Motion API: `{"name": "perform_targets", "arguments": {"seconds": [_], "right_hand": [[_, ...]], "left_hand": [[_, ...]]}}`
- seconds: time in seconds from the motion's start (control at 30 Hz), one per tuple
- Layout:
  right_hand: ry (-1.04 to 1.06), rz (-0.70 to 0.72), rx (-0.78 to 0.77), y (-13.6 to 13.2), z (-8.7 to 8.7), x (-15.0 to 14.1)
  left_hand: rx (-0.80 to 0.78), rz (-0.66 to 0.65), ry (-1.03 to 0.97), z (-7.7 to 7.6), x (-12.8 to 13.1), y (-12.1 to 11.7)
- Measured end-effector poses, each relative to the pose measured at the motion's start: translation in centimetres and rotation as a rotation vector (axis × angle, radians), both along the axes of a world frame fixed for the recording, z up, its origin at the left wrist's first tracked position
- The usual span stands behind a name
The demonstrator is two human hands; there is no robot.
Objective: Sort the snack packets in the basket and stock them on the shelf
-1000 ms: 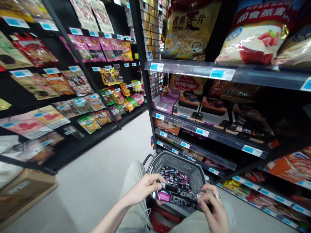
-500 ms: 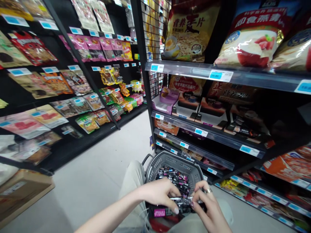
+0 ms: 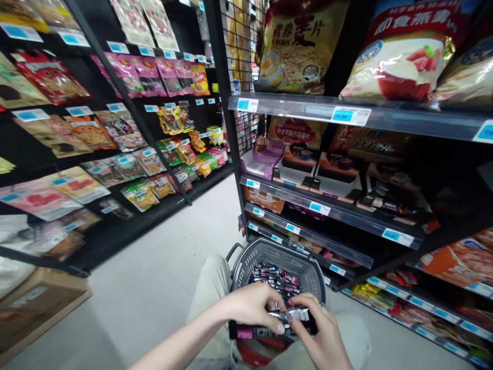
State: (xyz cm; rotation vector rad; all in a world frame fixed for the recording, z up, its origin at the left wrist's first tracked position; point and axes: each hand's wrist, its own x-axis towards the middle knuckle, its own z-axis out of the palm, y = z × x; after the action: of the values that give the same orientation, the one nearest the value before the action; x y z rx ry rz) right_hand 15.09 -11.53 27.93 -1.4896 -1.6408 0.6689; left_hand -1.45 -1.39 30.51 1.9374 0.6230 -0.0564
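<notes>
Above the near side of a grey basket (image 3: 262, 248), my left hand (image 3: 256, 307) is closed, thumb and fingers pinching slim black stick packets (image 3: 256, 333), one with a pink label. My right hand (image 3: 318, 329) meets it from the other side, its fingertips closed on the silvery end of a stick packet (image 3: 299, 314). The fingertips of both hands nearly touch, and they partly cover what they hold. Behind them, a heap of loose black and pink stick packets (image 3: 275, 276) lies inside the basket.
A shelf rack (image 3: 300, 104) with cereal bags and open display boxes (image 3: 295, 165) rises beyond and right of the basket. Snack bags (image 3: 140, 195) hang or lie on the left rack. A cardboard box (image 3: 42, 303) stands at lower left. My knees flank the basket.
My left hand has moved right, from the packets' left end to their middle. My right hand has shifted left towards it, so the hands are now close together.
</notes>
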Motion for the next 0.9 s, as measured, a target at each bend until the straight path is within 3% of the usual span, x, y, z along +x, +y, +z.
{"name": "perform_targets", "arguments": {"seconds": [0.23,0.37,0.5,0.63,0.77,0.9], "right_hand": [[0.378,-0.144,-0.211,0.2,-0.5,0.4],[0.466,-0.254,-0.217,0.4,-1.0,-0.2],[0.447,-0.342,-0.216,0.6,-2.1,-0.4],[0.389,-0.431,-0.209,1.0,-3.0,0.4],[0.352,-0.465,-0.218,1.6,-3.9,1.7],[0.387,-0.389,-0.292,2.1,-5.0,2.7]], "left_hand": [[-0.019,0.154,-0.076,-1.6,0.4,-0.7],[-0.122,0.115,-0.095,-1.7,0.4,-0.6],[-0.305,-0.012,-0.133,-2.5,0.2,-0.5],[-0.398,-0.122,-0.128,-4.4,-0.2,-0.8],[-0.525,-0.104,-0.159,-6.0,-0.8,-1.5],[-0.642,-0.067,-0.208,-6.6,-1.2,-2.0]]}}
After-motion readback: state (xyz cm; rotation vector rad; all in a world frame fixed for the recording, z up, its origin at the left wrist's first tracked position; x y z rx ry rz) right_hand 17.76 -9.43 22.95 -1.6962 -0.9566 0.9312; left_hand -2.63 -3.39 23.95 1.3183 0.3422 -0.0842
